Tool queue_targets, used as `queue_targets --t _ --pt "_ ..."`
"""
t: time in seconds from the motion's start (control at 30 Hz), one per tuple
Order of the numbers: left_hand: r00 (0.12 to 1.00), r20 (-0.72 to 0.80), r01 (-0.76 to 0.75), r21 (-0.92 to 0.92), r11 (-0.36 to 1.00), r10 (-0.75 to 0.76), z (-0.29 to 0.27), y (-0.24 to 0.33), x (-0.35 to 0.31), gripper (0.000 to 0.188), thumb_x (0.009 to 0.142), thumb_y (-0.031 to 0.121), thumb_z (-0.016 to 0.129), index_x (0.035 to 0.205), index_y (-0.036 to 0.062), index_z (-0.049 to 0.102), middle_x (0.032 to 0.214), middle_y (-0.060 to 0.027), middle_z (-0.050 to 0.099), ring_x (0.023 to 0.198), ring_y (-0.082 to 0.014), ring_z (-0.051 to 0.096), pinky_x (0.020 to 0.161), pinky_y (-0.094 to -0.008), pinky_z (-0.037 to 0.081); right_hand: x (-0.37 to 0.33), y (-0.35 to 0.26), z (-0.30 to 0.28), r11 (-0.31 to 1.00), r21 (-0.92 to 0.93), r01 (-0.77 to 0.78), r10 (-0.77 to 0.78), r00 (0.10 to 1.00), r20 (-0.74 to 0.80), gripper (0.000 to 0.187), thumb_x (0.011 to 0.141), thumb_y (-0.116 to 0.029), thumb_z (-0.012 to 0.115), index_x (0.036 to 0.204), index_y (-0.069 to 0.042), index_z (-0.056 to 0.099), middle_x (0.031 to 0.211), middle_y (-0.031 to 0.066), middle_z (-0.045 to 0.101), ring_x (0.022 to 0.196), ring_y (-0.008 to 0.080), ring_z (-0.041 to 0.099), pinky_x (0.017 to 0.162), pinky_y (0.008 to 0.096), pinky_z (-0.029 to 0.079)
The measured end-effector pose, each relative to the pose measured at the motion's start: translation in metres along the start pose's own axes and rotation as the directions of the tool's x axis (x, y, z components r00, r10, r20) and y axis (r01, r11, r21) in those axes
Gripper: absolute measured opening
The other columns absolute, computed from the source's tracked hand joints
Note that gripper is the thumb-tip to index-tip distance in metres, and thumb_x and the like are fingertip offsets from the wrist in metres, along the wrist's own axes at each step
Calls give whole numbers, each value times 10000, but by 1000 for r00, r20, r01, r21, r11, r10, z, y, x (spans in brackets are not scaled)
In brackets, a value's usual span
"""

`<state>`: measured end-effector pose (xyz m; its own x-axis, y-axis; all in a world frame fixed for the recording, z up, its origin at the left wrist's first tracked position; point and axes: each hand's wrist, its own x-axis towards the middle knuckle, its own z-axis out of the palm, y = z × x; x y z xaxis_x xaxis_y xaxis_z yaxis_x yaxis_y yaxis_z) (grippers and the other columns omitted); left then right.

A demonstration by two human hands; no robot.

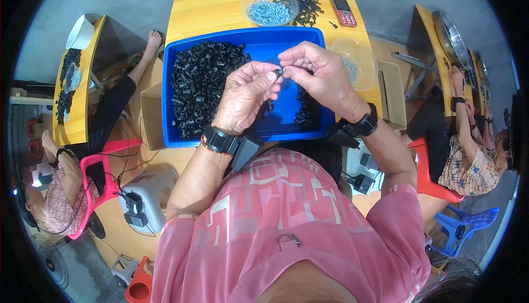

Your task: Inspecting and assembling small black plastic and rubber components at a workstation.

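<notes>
My left hand (245, 96) pinches a small black plastic part (278, 73) between thumb and fingertips, above a blue tray (267, 44). Right against that part, my right hand (319, 74) has its thumb and fingers pressed together. Whatever they grip is too small to make out. Beneath my left hand, a big heap of black plastic parts (201, 82), ring-like in shape, fills the tray's left side. Under my right hand lies a smaller group of black parts (306, 110), partly hidden by that hand.
Beyond the tray, a clear bowl (270, 11) holds silvery screws, beside scattered small black pieces (306, 5) and a red-and-black phone (343, 10). Another clear tub (352, 66) stands right of the tray. Cardboard boxes (392, 96) flank the table. Other people sit at side tables.
</notes>
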<state>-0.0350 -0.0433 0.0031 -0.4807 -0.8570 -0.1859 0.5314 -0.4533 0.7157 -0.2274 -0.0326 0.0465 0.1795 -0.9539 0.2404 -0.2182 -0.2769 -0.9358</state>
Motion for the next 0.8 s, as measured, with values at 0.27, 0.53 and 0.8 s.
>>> queue_targets --t 0.27,0.53,0.8 --pt "1000 -1 -3 14 1000 3 0 -1 1 132 931 47 654 1055 3 648 932 -104 707 750 -131 659 665 -252 552 -2 -2 -1 998 -21 -62 63 998 21 174 877 2 666 1050 19 657 937 82 702 861 120 678 770 260 559" --pt "943 -177 -280 33 960 281 -9 -1 5 128 973 66 593 1090 14 593 921 -76 651 714 -128 609 629 -258 521 13 5 -3 996 30 -83 80 992 98 190 889 17 637 1077 20 660 967 87 701 869 118 661 757 253 535" --pt "857 -213 -464 76 882 469 -33 23 -4 140 999 111 566 1104 20 584 954 -108 646 745 -168 602 667 -298 509 35 36 2 906 -424 -6 180 911 371 190 870 -50 620 1030 34 679 946 227 703 905 363 691 800 409 545"
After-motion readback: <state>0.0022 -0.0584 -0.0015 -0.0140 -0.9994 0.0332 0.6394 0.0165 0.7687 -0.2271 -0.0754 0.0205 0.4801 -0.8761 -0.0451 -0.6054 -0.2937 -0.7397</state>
